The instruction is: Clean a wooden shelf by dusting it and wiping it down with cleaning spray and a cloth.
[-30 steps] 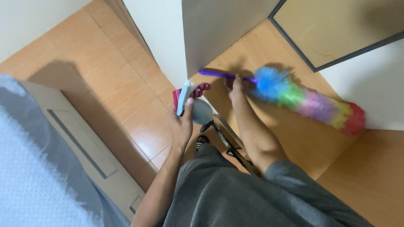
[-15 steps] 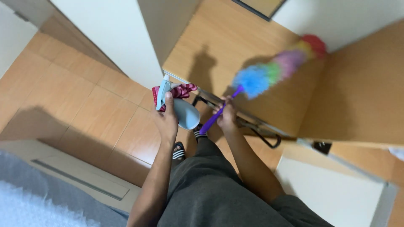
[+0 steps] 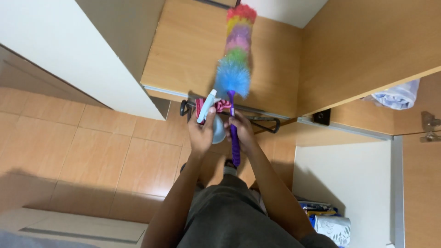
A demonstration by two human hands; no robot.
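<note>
Overhead, left hand [image 3: 201,133] gripping spray bottle [image 3: 212,120], right hand [image 3: 241,131] clenching rainbow duster [image 3: 234,69]

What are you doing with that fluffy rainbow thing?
A person is standing on a tiled floor, seen from above. Their right hand grips the purple handle of a rainbow feather duster, whose fluffy head lies over a wooden desk top. Their left hand holds a pale blue spray bottle together with a red and pink cloth, just at the desk's front edge. A black metal frame shows under that edge.
</note>
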